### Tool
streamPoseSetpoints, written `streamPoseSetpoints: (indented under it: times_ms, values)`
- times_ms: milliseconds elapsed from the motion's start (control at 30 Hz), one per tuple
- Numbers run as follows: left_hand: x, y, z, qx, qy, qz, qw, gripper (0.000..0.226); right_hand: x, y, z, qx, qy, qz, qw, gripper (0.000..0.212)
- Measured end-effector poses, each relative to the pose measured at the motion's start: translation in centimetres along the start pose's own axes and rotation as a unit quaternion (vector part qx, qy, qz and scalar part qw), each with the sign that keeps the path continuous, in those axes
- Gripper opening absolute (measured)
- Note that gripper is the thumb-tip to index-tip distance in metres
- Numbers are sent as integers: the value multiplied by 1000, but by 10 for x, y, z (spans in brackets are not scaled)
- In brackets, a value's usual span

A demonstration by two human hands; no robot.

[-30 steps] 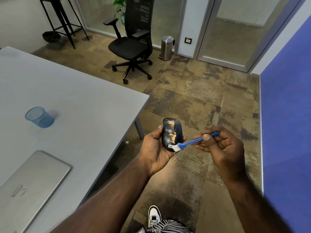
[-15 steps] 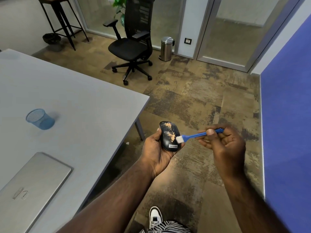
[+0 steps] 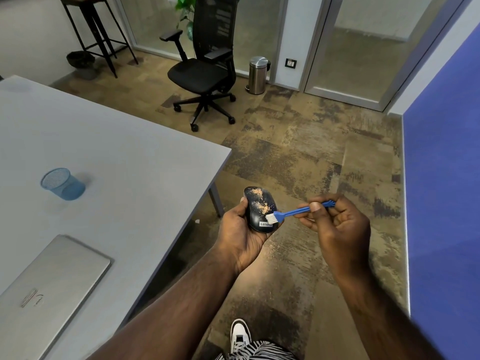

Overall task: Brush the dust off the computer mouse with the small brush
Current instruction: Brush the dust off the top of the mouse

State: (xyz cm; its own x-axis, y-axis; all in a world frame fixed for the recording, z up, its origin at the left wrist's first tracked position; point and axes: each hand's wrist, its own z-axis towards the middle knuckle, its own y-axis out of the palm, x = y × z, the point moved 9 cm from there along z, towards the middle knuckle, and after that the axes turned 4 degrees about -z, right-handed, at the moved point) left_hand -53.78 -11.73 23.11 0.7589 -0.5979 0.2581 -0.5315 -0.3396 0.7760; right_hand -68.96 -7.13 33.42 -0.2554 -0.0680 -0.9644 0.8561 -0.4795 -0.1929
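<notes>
Orange-tan dust [image 3: 262,207] lay in a streak down the top shell of the black computer mouse [image 3: 255,213], from its far end toward the lower right edge. The left hand [image 3: 240,229] formed a closed grip around the mouse, palm beneath it, thumb on the left flank and fingertips curled up at the right. The mouse was held in the air beside the corner of the grey counter [image 3: 124,162], over the carpeted floor [image 3: 306,157], with the white label end nearest the person.

The right hand [image 3: 335,224] held a closed pinch grip on the blue handle of the small brush [image 3: 291,213], thumb on top. From that grip the handle ran to the left, and the white bristles [image 3: 270,218] touched the mouse's lower right area, just above the label and at the near end of the dust streak.

Most of the dust appeared unremoved, so the task was judged to be at an early stage.

Risks from this position:
- Excess bristle pressure could push the mouse sideways out of the left grip, since only the fingertips backed the right flank.
- The thin handle could rotate within the pinch, so that the bristles met the shell edge-on.
- Strokes toward the palm would likely deposit dust on the left hand rather than on the floor.
</notes>
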Motion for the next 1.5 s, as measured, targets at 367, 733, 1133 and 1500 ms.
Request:
streamPoseSetpoints:
  times_ms: [367,733,1133,1500]
  values:
    - [-1,2,-3,-5,-6,4,1000,40,2,-4,11,26,21,-13,999,16]
    - [-3,5,-7,-13,-22,12,1000,44,5,-2,21,26,50,-5,998,25]
    - [-5,7,-10,-13,-30,20,999,44,7,-2,22,27,54,-20,998,23]
    - [-6,7,-12,-14,-46,15,999,47,11,-7,34,45,59,-28,997,17]
